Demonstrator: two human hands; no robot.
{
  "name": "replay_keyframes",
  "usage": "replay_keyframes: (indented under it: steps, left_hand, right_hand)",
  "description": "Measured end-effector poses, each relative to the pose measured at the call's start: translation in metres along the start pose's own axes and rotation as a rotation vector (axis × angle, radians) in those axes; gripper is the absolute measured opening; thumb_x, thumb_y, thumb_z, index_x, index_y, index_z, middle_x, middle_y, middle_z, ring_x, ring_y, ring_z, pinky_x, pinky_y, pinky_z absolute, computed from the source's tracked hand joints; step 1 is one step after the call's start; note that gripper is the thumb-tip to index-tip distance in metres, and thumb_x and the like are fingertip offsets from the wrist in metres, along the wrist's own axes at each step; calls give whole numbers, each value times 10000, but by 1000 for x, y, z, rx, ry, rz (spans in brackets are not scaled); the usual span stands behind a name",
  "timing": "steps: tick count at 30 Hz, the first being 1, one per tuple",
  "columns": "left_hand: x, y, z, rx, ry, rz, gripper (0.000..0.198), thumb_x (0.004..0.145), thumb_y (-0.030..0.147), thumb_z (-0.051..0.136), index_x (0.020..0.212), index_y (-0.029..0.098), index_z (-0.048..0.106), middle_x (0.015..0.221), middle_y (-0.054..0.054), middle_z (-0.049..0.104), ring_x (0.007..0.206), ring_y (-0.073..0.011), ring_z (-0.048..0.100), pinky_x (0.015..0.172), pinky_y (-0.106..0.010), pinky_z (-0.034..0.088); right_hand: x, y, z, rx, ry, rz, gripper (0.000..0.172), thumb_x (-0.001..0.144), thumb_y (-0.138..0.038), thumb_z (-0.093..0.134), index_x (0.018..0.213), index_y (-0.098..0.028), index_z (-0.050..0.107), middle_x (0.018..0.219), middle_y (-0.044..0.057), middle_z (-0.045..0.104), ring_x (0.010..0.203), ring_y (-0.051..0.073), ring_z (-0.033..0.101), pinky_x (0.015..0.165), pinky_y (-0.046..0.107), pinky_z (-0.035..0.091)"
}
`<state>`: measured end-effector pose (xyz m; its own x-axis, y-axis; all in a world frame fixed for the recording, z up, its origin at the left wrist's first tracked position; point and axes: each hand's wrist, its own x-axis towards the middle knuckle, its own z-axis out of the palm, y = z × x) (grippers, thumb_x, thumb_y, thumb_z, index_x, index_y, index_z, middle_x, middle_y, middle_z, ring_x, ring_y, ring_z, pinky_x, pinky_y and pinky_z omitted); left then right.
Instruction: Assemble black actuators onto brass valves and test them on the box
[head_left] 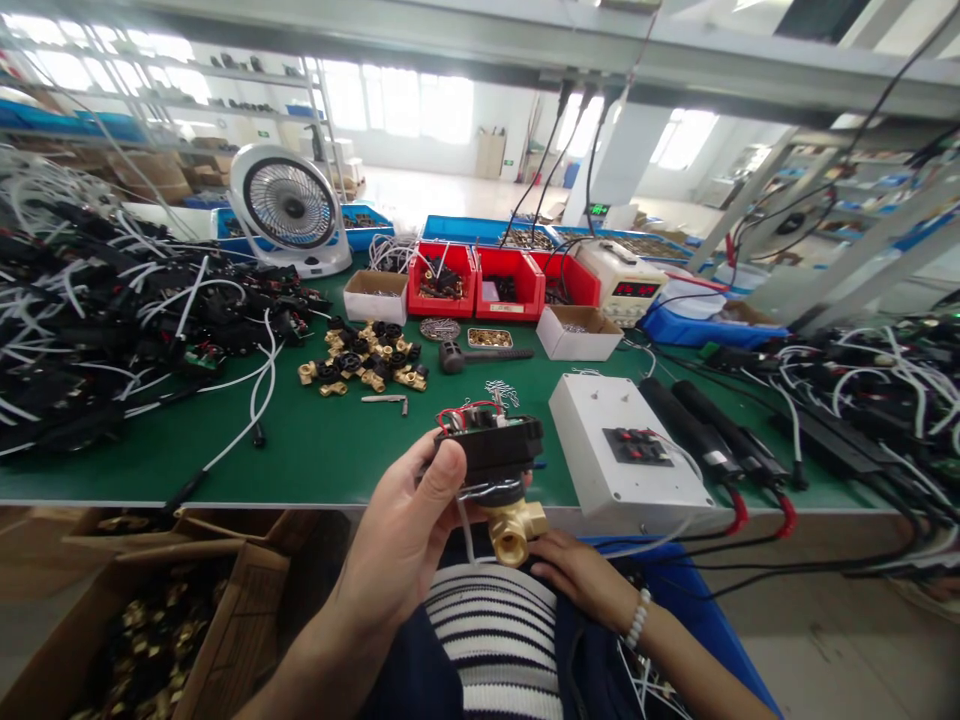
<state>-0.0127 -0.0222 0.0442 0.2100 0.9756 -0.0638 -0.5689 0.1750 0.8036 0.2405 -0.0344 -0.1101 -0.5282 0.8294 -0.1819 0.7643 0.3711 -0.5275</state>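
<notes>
My left hand (412,525) grips a motorised valve, a black actuator housing (487,447) with a brass valve body (513,532) below it. The housing's top is uncovered, showing a green circuit board and red wires. A white cable hangs from it beside my thumb side. My right hand (581,575), with a beaded bracelet, lies low by my lap, just right of the brass body. Its fingers are stretched out and nothing shows in them; whether the fingertips touch the brass I cannot tell. Beyond the housing lie small metal clips (501,393) on the green table (322,450).
Brass fittings (367,360), a hex key (386,400) and a black mallet (480,356) lie ahead. Red bins (510,310), a fan (292,210) and a power supply (619,280) stand behind. A grey switch box (600,440) sits right; cabled actuators (112,310) heap left.
</notes>
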Motion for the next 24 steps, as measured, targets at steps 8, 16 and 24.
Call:
replay_keyframes:
  steps: [8,16,24]
  left_hand:
    - [1,-2,-4,1,-8,4,488,847,546,651,1116,139,670,1005,-132,752,873,-247,739,717,-316,622]
    - [1,-1,-3,-13,-4,-7,501,829,560,666,1094,135,676,954,-135,760,833,-254,746,696,-334,632]
    - [-5,2,-4,-28,84,-8,497,752,554,745,1066,171,705,967,-75,769,807,-218,744,687,-277,622]
  right_hand:
    - [-3,-9,4,1,14,-44,290,966,-266,433,1136,-196,658,1052,110,696,989,229,651,891,344,516]
    - [-6,-10,6,-40,47,-89,289,965,-268,452,1158,-179,649,1045,126,679,976,234,644,857,342,531]
    - [-6,-15,19,-47,154,-131,373,1006,-338,368,1069,-128,669,891,152,685,807,228,647,720,339,527]
